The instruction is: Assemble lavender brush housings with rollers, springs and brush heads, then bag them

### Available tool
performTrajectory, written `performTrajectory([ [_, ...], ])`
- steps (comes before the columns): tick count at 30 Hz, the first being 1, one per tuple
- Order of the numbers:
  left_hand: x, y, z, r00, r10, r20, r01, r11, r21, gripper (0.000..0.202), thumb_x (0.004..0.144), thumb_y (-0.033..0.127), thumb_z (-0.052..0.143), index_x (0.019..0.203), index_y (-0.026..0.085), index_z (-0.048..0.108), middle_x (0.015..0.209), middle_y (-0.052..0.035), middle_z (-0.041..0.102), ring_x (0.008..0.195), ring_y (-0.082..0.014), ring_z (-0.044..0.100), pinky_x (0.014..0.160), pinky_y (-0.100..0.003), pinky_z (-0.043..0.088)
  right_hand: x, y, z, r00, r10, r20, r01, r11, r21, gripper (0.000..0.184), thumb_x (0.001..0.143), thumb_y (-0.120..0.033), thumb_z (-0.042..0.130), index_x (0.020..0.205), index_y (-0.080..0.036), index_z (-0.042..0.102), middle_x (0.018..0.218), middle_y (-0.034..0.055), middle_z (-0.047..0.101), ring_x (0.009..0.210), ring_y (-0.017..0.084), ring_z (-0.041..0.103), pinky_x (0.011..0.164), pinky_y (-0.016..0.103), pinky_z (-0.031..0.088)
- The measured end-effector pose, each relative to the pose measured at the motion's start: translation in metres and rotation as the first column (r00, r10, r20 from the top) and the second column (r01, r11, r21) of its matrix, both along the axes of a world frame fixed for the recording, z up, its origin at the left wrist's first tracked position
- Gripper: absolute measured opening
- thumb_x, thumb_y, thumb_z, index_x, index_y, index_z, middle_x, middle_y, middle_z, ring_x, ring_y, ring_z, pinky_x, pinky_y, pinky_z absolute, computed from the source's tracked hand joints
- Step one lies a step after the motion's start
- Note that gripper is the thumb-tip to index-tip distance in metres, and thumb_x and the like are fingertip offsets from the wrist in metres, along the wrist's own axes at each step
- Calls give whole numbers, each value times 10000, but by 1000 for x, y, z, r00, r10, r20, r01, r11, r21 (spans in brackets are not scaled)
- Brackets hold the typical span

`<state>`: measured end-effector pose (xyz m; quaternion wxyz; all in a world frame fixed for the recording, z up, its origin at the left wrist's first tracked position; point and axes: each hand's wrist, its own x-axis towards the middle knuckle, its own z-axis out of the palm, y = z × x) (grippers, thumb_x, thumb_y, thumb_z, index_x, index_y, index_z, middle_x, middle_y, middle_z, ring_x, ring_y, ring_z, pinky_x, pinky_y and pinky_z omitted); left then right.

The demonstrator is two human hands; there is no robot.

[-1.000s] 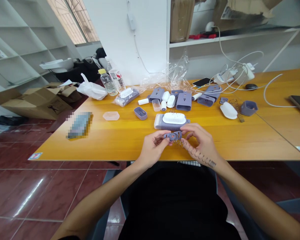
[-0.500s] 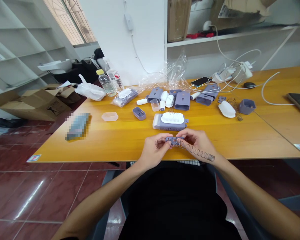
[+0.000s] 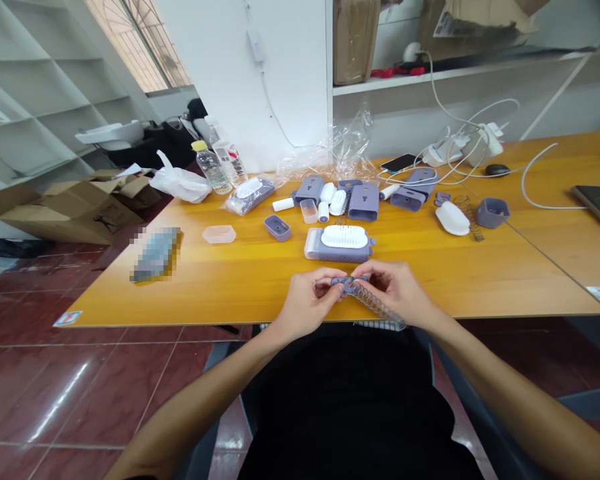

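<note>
Orange wooden tabletop (image 3: 240, 287) fills my feed, with a dark red tiled floor (image 3: 80, 393) below its near edge and white shelves (image 3: 45, 100) off to the left. From here, my two hands sit together near the table's front edge. The left hand (image 3: 307, 300) and right hand (image 3: 397, 290) pinch a small grey plastic ring (image 3: 350, 285) between their fingers, and a metal coil spring (image 3: 373, 301) runs from it down toward the right wrist. Just beyond them lies a grey brush with a white top (image 3: 339, 243). Farther right, a second spring (image 3: 470, 215) lies beside a white oval cover (image 3: 453, 219) and a grey cup (image 3: 493, 212). Labels on the water bottle (image 3: 210, 168) and the bottle beside it (image 3: 229, 163) are too small for me to read, and one object on the left (image 3: 156, 255) is pixelated.
</note>
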<state>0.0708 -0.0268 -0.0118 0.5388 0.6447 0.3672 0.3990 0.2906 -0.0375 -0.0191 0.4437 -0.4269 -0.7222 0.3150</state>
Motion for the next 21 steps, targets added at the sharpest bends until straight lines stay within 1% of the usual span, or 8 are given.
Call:
performTrajectory([
  [5, 1, 0, -2, 999, 45, -5, -45, 999, 0, 283, 911, 354, 823, 1098, 148, 767, 865, -74, 810, 749, -201, 789, 798, -353, 664, 3, 2, -3, 1000, -9, 6, 9, 1000, 0, 178, 1008, -349, 679, 1025, -210, 789, 867, 59, 804, 690, 201, 702, 630, 337, 588],
  [9, 1, 3, 1, 999, 42, 34, -41, 998, -38, 304, 908, 371, 832, 1093, 144, 753, 911, -81, 811, 760, -193, 793, 797, -343, 671, 8, -2, 3, 996, 89, 20, -89, 996, 7, 225, 1009, -296, 668, 1203, -234, 763, 1019, 76, 805, 738, 200, 717, 641, 340, 615],
  [10, 1, 4, 2, 998, 35, 45, -33, 998, -50, 315, 907, 375, 834, 1101, 143, 746, 917, -81, 810, 756, -189, 791, 790, -338, 673, 9, -3, 5, 993, 112, 29, -113, 993, 32, 280, 988, -277, 695, 1262, -246, 746, 1087, 85, 795, 769, 202, 725, 664, 346, 628],
  [12, -1, 6, 3, 998, 8, 63, -3, 997, -72, 352, 908, 387, 836, 1136, 143, 725, 911, -77, 805, 740, -184, 789, 759, -329, 675, 8, -5, 6, 992, 113, 62, -121, 983, 137, 398, 935, -237, 755, 1330, -273, 721, 1206, 98, 764, 900, 225, 750, 776, 379, 655],
  [14, -2, 7, 3, 997, -35, 64, 40, 996, -82, 373, 921, 400, 823, 1165, 142, 707, 900, -77, 800, 741, -189, 789, 733, -328, 674, 7, -5, 5, 992, 74, 102, -98, 964, 247, 408, 924, -205, 765, 1322, -288, 728, 1223, 92, 755, 999, 238, 754, 867, 396, 651],
  [15, -3, 8, 3, 997, -55, 53, 59, 995, -75, 368, 934, 400, 808, 1173, 140, 704, 906, -81, 801, 753, -193, 792, 737, -333, 675, 7, -5, 4, 991, 58, 119, -90, 955, 282, 383, 934, -195, 752, 1305, -288, 735, 1193, 84, 761, 992, 231, 756, 865, 384, 649],
  [18, -3, 5, 3, 997, -78, -24, 79, 997, 25, 314, 963, 357, 760, 1187, 141, 716, 976, -98, 815, 856, -212, 802, 825, -366, 674, 12, -3, 2, 983, 49, 180, -100, 951, 291, 311, 963, -191, 718, 1261, -272, 750, 1111, 70, 773, 888, 207, 757, 790, 344, 642],
  [21, -1, -1, 3, 982, -14, -186, 58, 971, 232, 291, 951, 279, 731, 1224, 177, 730, 1120, -97, 817, 942, -226, 790, 922, -415, 658, 26, 0, 3, 957, -1, 289, -78, 962, 262, 258, 954, -241, 736, 1208, -266, 775, 1125, 82, 788, 1001, 266, 765, 902, 420, 633],
])
